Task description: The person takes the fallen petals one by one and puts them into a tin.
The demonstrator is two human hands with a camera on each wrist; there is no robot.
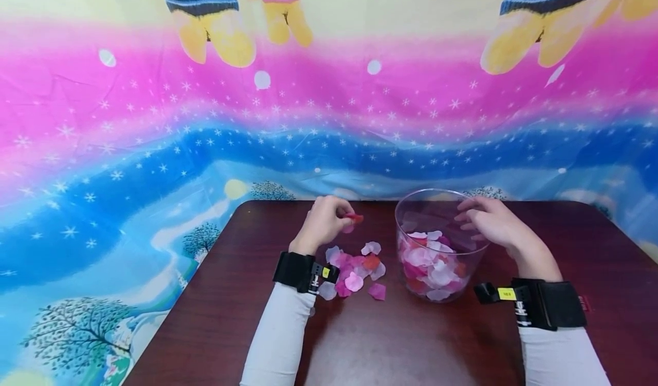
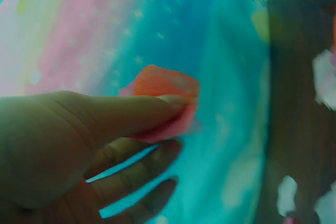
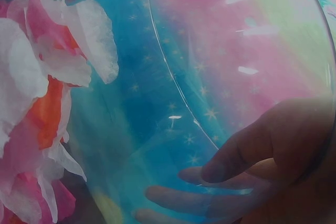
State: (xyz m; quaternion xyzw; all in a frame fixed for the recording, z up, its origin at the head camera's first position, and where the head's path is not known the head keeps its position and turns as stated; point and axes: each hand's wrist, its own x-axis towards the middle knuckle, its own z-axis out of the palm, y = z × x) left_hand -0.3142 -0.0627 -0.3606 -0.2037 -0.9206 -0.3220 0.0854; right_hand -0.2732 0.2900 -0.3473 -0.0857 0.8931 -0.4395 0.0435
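On the dark wooden table [image 1: 390,340], backed by a pink-and-blue starry cloth [image 1: 154,123], stands a clear plastic tub [image 1: 437,220] partly filled with pink, white and red petals, a loose heap of petals [image 1: 354,269] lying just left of it with nothing between. The right hand [image 1: 493,223] curls its fingers around the tub's far wall. The left hand [image 1: 324,221] hovers above the heap; only its wrist view shows thumb and forefinger clamped on a thin orange-red petal [image 2: 165,85].

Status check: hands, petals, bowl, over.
Left hand pinches red petal. Right hand grips clear bowl rim. Loose petals beside bowl. Nothing between.
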